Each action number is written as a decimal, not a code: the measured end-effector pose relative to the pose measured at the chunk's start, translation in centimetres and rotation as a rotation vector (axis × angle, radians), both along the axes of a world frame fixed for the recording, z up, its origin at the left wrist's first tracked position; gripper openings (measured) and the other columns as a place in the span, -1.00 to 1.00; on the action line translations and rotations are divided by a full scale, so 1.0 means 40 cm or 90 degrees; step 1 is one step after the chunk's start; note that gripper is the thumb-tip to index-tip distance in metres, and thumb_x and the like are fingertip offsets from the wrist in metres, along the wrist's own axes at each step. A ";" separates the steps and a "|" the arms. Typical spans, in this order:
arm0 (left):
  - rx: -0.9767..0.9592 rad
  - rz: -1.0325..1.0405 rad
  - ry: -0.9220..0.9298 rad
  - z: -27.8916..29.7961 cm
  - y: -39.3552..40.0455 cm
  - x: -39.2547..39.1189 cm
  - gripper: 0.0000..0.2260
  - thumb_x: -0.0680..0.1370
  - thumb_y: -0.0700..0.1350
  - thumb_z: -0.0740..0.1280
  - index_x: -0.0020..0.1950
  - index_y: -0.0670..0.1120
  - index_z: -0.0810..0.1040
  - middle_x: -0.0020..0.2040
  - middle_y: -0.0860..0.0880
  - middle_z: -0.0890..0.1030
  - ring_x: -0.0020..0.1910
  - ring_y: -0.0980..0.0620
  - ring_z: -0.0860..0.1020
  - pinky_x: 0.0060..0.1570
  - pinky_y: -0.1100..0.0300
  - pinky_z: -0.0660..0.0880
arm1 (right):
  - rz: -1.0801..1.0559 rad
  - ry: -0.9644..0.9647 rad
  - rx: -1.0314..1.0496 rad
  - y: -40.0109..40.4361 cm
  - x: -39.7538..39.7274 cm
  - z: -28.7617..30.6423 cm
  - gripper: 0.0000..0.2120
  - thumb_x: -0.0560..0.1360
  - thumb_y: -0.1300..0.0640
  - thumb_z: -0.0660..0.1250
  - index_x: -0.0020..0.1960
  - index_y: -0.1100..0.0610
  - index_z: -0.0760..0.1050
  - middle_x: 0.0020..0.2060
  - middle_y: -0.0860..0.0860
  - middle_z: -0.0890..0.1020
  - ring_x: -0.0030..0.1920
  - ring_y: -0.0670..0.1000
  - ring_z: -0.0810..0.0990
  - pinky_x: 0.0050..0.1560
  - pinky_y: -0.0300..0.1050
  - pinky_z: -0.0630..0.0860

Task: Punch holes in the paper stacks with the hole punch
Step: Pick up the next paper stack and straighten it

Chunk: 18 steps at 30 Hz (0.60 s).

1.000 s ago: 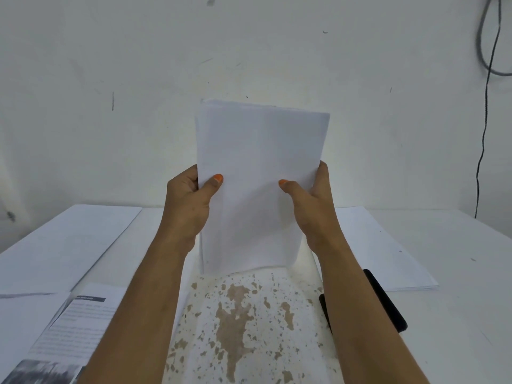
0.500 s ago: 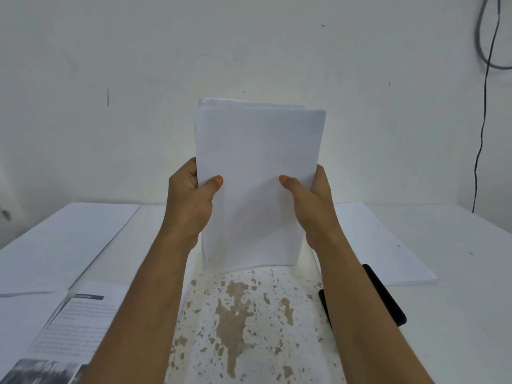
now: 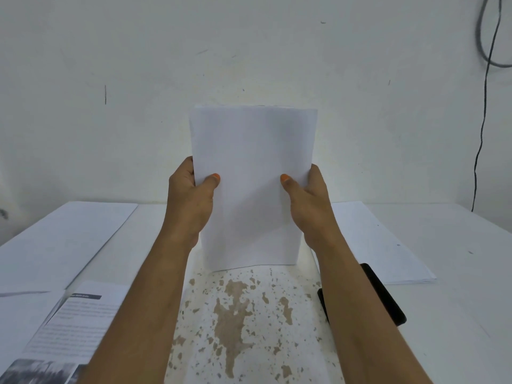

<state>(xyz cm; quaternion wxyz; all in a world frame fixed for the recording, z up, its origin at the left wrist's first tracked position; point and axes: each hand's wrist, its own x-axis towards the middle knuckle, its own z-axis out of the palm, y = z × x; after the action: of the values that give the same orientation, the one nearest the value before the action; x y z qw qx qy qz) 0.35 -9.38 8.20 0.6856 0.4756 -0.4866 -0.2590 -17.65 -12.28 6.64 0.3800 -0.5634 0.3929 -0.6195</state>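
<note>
Held the paper stack (image 3: pixel 253 187) upright at center of view, bottom edge down on the bench (image 3: pixel 457 273), top edge up against the wall (image 3: pixel 249 51). Sheets looked squared, only a slight stagger along the top edge.

My left hand (image 3: pixel 191 203) gripped the stack's left edge, thumb across the front face, remaining fingers wrapped behind and hidden. My right hand (image 3: pixel 307 206) mirrored it on the right edge, thumb on front, other fingers behind. Both clamped on the stack, roughly at mid height. Thumbnails were orange.

Bench directly below the stack at 6 o'clock was worn, brown patches (image 3: pixel 232 309) showing through white paint.

A black object (image 3: pixel 385 295) lay flat at 4 o'clock, mostly hidden under my right forearm. Probably the hole punch, couldn't confirm from this angle.

Second pile of white sheets (image 3: pixel 379 245) lay flat at 3 o'clock, just beyond the black object. Another white sheet (image 3: pixel 63 239) lay flat at 9 o'clock. A printed page (image 3: pixel 74 325) with text and a dark photo at its near end sat at 8 o'clock, beside my left forearm.

Black cable (image 3: pixel 483 112) hung down the wall at 2 o'clock.
</note>
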 end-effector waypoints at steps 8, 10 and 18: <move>0.121 0.090 -0.049 -0.028 -0.026 0.013 -0.24 0.42 0.21 0.42 0.50 0.09 0.13 0.49 0.02 0.21 0.40 -0.03 0.30 0.25 0.05 0.33 | -0.012 -0.339 0.045 0.007 0.013 0.022 -0.76 0.62 0.23 0.23 0.06 -0.11 0.53 0.02 -0.13 0.66 0.06 -0.04 0.64 0.16 0.03 0.57; 0.198 0.131 -0.038 -0.033 -0.031 0.018 -0.04 0.30 0.35 0.41 0.54 0.06 0.01 0.54 -0.03 0.07 0.47 -0.13 0.19 0.36 -0.13 0.26 | -0.011 -0.433 0.072 0.007 0.012 0.022 -0.77 0.60 0.24 0.26 0.03 -0.09 0.55 -0.02 -0.11 0.67 0.02 -0.02 0.64 0.17 0.10 0.57; 0.375 -0.227 0.040 -0.099 -0.023 0.023 -0.16 0.22 0.18 0.53 0.40 -0.11 0.35 0.29 -0.12 0.53 0.07 -0.12 0.63 0.03 0.02 0.56 | 0.089 -0.638 0.192 0.010 0.026 -0.004 -0.70 0.60 0.26 0.26 0.29 0.03 0.51 0.14 0.02 0.62 0.17 0.13 0.59 0.14 0.22 0.56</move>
<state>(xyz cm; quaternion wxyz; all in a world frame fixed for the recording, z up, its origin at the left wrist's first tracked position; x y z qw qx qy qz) 1.26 -10.32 4.25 0.4775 0.5521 -0.4452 -0.5186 -16.62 -11.90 6.49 0.6384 -0.1623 0.2092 -0.7228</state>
